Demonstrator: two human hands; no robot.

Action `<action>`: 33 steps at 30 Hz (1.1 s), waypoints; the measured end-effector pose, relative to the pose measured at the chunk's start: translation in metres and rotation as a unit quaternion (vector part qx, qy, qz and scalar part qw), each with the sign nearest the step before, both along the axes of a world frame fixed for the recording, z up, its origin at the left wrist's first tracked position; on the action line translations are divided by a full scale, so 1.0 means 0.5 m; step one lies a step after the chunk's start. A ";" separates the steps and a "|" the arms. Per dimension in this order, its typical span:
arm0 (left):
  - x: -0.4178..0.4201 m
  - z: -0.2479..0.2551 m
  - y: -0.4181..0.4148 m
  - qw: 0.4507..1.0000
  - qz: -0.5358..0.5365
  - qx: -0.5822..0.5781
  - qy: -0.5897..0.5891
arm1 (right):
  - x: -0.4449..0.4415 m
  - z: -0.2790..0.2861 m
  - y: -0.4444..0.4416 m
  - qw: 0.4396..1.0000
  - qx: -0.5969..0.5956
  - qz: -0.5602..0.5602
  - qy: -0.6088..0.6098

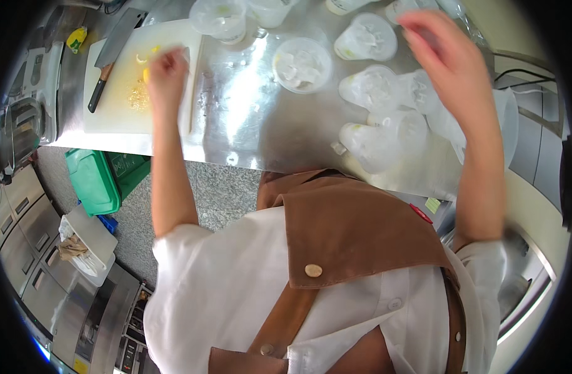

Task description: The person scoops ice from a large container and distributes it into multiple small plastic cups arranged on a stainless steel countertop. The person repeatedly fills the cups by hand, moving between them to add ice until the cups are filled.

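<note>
My left hand (168,70) is raised over the right part of a white cutting board (110,121), its fingers curled and blurred. Whether it holds anything is unclear. Beside it, a yellow lemon piece (146,75) is partly hidden, with wet seeds and pulp (139,97) just below. A cleaver (114,44) with a wood-and-black handle lies along the board's left side. On the right, my right hand (447,58) hovers above several plastic cups, thumb and fingers apart with nothing visible between them. An ice-filled cup (303,65) stands upright, while another cup with ice (366,37) looks tilted by the lens.
The steel counter (234,93) carries more iced cups (370,89) and a large translucent container (505,121) at right. A yellow packet (76,39) lies left of the board. Below stand a green bin (92,182) and a white bin (92,233).
</note>
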State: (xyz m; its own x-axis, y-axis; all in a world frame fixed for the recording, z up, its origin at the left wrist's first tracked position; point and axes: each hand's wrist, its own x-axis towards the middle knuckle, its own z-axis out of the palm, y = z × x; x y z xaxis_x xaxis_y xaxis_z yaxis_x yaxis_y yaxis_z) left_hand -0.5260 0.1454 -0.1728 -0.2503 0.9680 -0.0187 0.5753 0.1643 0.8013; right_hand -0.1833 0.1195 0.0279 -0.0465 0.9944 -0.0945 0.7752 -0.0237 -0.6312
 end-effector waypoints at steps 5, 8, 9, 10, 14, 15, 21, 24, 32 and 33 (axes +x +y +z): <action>0.265 -0.034 -0.322 0.971 -0.188 -0.048 -0.138 | 0.213 -0.048 -0.321 0.942 -0.071 -0.186 0.269; 0.376 -0.051 -0.353 0.965 -0.234 -0.074 -0.097 | 0.292 -0.210 -0.487 0.765 -0.334 -0.301 0.462; 0.400 -0.078 -0.360 0.964 -0.253 -0.042 -0.065 | 0.301 -0.277 -0.531 0.674 -0.391 -0.331 0.532; 0.424 -0.090 -0.368 0.955 -0.296 -0.009 -0.014 | 0.299 -0.340 -0.567 0.645 -0.413 -0.343 0.544; 0.510 -0.098 -0.451 0.896 -0.428 0.073 0.087 | 0.286 -0.561 -0.664 0.552 -0.432 -0.325 0.635; 0.526 -0.093 -0.476 0.862 -0.495 0.032 0.103 | 0.269 -0.573 -0.666 0.530 -0.424 -0.324 0.659; 0.658 -0.097 -0.583 0.804 -0.570 0.086 0.146 | 0.250 -0.644 -0.683 0.436 -0.290 -0.265 0.810; 0.664 -0.108 -0.588 0.828 -0.543 0.100 0.099 | 0.285 -0.671 -0.689 0.454 -0.283 -0.174 0.827; 0.705 -0.106 -0.603 0.813 -0.577 0.066 0.044 | 0.369 -0.714 -0.695 0.464 -0.375 -0.176 0.783; 0.710 -0.113 -0.621 0.806 -0.586 0.082 0.012 | 0.359 -0.687 -0.693 0.470 -0.354 -0.155 0.794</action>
